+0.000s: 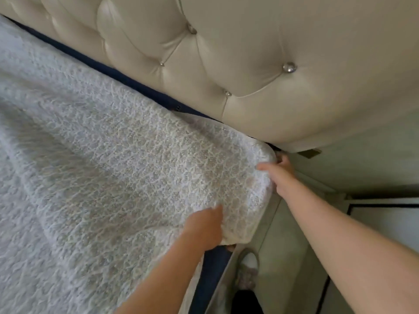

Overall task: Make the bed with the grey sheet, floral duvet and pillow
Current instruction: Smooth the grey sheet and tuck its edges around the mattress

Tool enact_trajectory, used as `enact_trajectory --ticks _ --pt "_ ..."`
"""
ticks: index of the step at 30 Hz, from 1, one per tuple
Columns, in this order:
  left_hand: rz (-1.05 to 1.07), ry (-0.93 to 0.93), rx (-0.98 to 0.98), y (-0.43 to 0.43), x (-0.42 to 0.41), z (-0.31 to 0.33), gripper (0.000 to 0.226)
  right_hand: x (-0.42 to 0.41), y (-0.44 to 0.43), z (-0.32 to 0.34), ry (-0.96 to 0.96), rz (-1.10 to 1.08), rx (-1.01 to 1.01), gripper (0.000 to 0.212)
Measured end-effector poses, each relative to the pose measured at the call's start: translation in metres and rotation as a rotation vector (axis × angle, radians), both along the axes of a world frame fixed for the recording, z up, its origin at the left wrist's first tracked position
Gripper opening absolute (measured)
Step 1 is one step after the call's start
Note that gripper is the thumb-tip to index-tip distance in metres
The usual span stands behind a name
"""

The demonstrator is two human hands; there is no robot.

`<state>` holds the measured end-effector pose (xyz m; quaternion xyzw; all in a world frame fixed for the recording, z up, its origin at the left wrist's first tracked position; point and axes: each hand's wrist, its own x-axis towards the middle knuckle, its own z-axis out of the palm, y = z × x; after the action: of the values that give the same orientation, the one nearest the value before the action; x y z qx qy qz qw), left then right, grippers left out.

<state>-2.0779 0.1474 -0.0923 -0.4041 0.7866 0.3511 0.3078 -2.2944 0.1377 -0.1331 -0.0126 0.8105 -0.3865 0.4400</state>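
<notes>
While the left hand [204, 227] and right hand [280, 177] each pinch the floral duvet [136, 166] at its four o'clock corner, draw it evenly toward the headboard [249, 64] at one o'clock, so that it squarely covers the dark mattress [212, 266].

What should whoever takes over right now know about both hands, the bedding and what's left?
Left hand: grips the near edge of the pale quilted cover with a small flower-like print.
Right hand: holds that cover's corner beside the cream tufted headboard.
Done: cover spread over the bed up to the headboard.
Left: square and tuck this corner, since a dark blue surface shows along the headboard, and smooth the ridges. No pillow or grey sheet in view.
</notes>
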Motion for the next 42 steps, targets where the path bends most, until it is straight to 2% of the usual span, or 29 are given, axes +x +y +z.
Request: enact_trajectory --ticks 2,4,6,7,9,10,12,13,15,19,23,25,27,28,30,31,32,34,37,38,40,42 --pt "-0.004 -0.064 0.045 -0.003 0.002 -0.004 0.038 -0.007 -0.008 0.001 -0.005 0.081 -0.126 0.063" --pt "0.053 -0.107 0.148 -0.002 0.007 -0.007 0.044 -0.009 -0.006 -0.001 0.069 0.141 -0.165 0.034" --pt "0.127 -0.069 0.203 -0.001 0.013 -0.006 0.055 -0.013 0.011 -0.009 0.173 0.100 -0.135 0.012" --pt "0.160 -0.034 0.200 -0.001 0.015 -0.006 0.061 -0.014 0.023 -0.012 0.234 0.048 -0.102 0.010" --pt "0.144 0.015 0.191 0.000 0.014 -0.004 0.078 -0.013 0.039 -0.015 0.355 -0.030 -0.051 0.030" --pt "0.094 0.012 0.209 0.002 0.011 -0.003 0.089 -0.012 0.042 -0.015 0.394 -0.043 -0.042 0.033" --pt "-0.020 -0.032 0.254 0.006 0.003 0.002 0.106 -0.011 0.035 -0.019 0.373 -0.053 -0.030 0.021" --pt "-0.056 -0.055 0.266 0.007 -0.001 0.004 0.108 -0.011 0.028 -0.022 0.347 -0.053 0.000 0.024" --pt "-0.078 -0.062 0.248 0.008 -0.007 0.001 0.099 -0.016 0.020 -0.027 0.268 -0.052 0.047 0.030" --pt "-0.061 -0.035 0.234 0.010 -0.014 -0.001 0.073 -0.041 0.021 -0.032 0.198 0.018 0.045 0.018" --pt "0.126 0.114 0.383 0.005 -0.017 0.007 0.063 -0.060 0.018 -0.034 0.298 0.018 -0.004 0.009" --pt "0.109 0.173 0.330 0.016 -0.027 0.000 0.060 -0.061 0.016 -0.042 0.341 -0.071 -0.026 0.009" --pt "0.014 0.183 0.206 0.033 -0.034 -0.012 0.059 -0.056 0.015 -0.050 0.284 -0.155 -0.038 0.014" --pt "-0.028 0.181 0.144 0.040 -0.036 -0.019 0.061 -0.052 0.016 -0.053 0.188 -0.190 -0.041 0.026" --pt "-0.052 0.170 0.036 0.049 -0.036 -0.029 0.066 -0.047 0.019 -0.056 -0.119 -0.184 0.006 0.075" --pt "-0.048 0.182 -0.017 0.053 -0.033 -0.033 0.067 -0.043 0.024 -0.057 -0.237 -0.129 0.051 0.090" --pt "-0.037 0.209 -0.051 0.058 -0.028 -0.037 0.067 -0.042 0.030 -0.060 -0.310 -0.067 0.078 0.093" --pt "-0.011 0.287 -0.083 0.067 -0.019 -0.040 0.062 -0.044 0.038 -0.061 -0.229 -0.066 0.129 0.075" --pt "0.004 0.426 -0.153 0.076 -0.017 -0.038 0.056 -0.063 0.035 -0.052 0.169 -0.180 0.153 0.042" --pt "0.015 0.451 -0.175 0.078 -0.020 -0.038 0.055 -0.068 0.032 -0.049 0.231 -0.191 0.125 0.032" --pt "0.009 0.429 -0.206 0.084 -0.024 -0.040 0.057 -0.069 0.028 -0.049 0.204 -0.188 0.108 0.028" --pt "-0.056 0.406 -0.243 0.099 -0.020 -0.042 0.066 -0.054 0.033 -0.053 0.025 -0.161 0.114 0.049"
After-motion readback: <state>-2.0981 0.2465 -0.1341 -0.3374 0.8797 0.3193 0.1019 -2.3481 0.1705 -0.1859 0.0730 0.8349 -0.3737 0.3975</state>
